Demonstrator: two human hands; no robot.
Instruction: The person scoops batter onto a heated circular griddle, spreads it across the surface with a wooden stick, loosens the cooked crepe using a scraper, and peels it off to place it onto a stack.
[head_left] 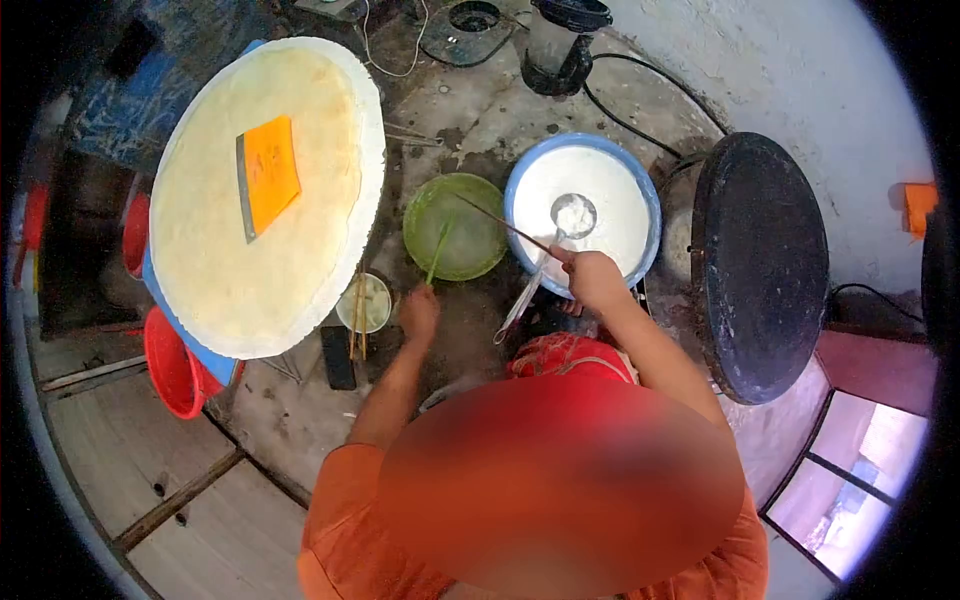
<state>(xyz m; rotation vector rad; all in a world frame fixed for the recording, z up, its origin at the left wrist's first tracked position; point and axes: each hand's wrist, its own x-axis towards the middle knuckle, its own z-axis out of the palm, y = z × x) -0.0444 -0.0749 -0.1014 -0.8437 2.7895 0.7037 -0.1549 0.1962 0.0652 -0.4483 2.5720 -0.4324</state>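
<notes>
My left hand (418,312) is closed on the green handle (437,252) of a tool whose far end is in a green basin (425,258) of cloudy liquid. In my right hand (597,282) is a thin brown stick (508,226), pointing left over the rim of the green basin. Beneath that hand stands a blue-rimmed basin (652,225) of white batter (610,185). A metal ladle (573,214) lies in the batter, its handle resting over the near rim. To the right is a round black griddle (765,268).
At left, a large round pale flatbread (215,270) lies on a white board, an orange scraper (270,175) on top. A small bowl (378,318) with chopsticks, a dark flat rectangular object (339,358), a red basin (172,365) and a dark-lidded jug (556,50) stand around. A black cable (655,68) runs behind.
</notes>
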